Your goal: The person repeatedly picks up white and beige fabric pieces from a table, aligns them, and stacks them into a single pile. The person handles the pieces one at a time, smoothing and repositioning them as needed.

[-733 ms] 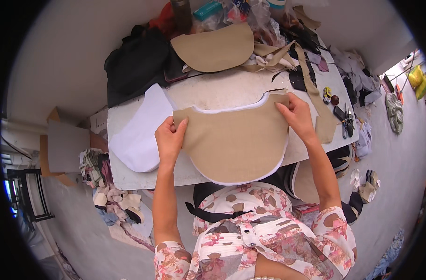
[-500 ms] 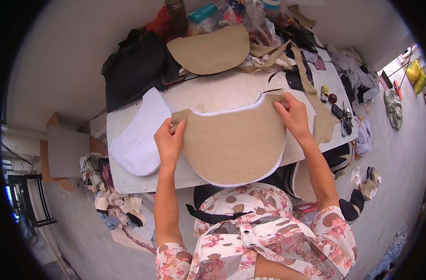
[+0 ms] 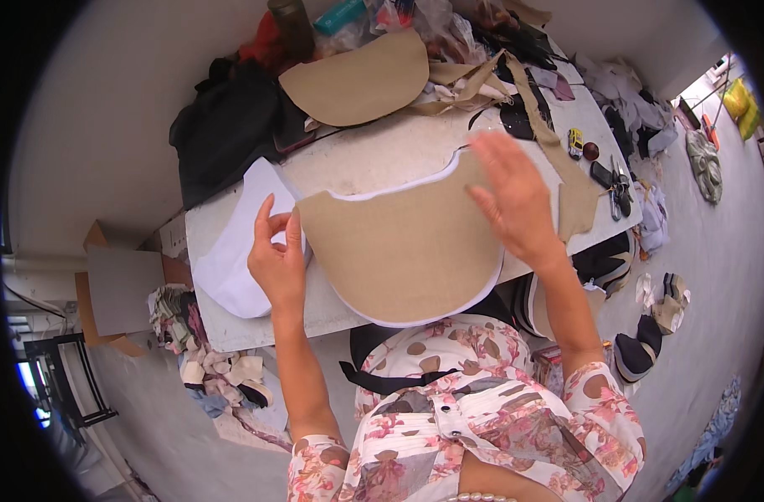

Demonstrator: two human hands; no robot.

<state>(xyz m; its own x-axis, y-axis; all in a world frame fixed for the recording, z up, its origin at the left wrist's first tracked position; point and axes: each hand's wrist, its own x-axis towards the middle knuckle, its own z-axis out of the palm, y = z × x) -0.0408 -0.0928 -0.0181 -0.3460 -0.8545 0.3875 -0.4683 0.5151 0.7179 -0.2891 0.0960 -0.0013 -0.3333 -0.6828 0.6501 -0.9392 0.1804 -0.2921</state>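
Observation:
A beige U-shaped fabric piece (image 3: pixel 403 247) with a white layer showing along its edge lies in front of me, its rounded end at the table's near edge. At its upper left corner is my left hand (image 3: pixel 278 259), fingers apart, the thumb tip close against the corner; whether it touches is hard to tell. My right hand (image 3: pixel 516 201) is over the upper right corner with fingers stretched out, blurred by motion, nothing in its grip. White cut pieces (image 3: pixel 240 251) lie beside my left hand. Farther back rests another beige curved piece (image 3: pixel 361 79).
Dark cloth (image 3: pixel 227 138) is heaped at the table's back left. Beige strips (image 3: pixel 574 201) run down the right side, near scissors (image 3: pixel 620 188) and a small yellow toy car (image 3: pixel 575 143). Fabric scraps (image 3: pixel 223 376) and a cardboard box (image 3: pixel 118 280) are at the left.
Both hands have let go of the beige piece's upper corners. The fingers have spread, and the right hand has swung over its corner. The piece now lies down on the table.

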